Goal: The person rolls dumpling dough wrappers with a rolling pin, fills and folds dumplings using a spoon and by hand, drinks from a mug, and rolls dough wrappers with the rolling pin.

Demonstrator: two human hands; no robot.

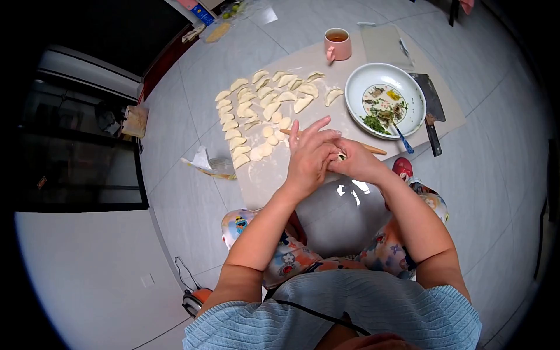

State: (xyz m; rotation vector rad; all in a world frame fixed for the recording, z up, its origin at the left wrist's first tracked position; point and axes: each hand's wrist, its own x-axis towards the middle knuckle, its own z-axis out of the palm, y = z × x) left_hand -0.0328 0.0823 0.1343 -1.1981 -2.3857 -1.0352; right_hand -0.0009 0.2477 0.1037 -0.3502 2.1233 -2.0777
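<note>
Between my hands is a small dumpling (pixel 341 157), mostly hidden by the fingers, with a bit of dark green filling showing. My left hand (pixel 310 156) pinches it with thumb and forefinger while the other fingers stick out. From the other side, the fingers of my right hand (pixel 357 162) are closed around it. Behind both hands lies a wooden rolling pin (pixel 374 149), its middle covered. Round dough wrappers (pixel 272 140) lie on the floured board (pixel 265 182) left of my hands. Rows of folded dumplings (pixel 271 111) are spread beyond them.
A white bowl (pixel 353 87) with leftover green filling and a blue-handled spoon (pixel 403 140) stands at the right. Beside it lies a cleaver (pixel 429 99). A pink mug (pixel 338 48) of brown liquid and a clear flat lid (pixel 385 46) are at the far side.
</note>
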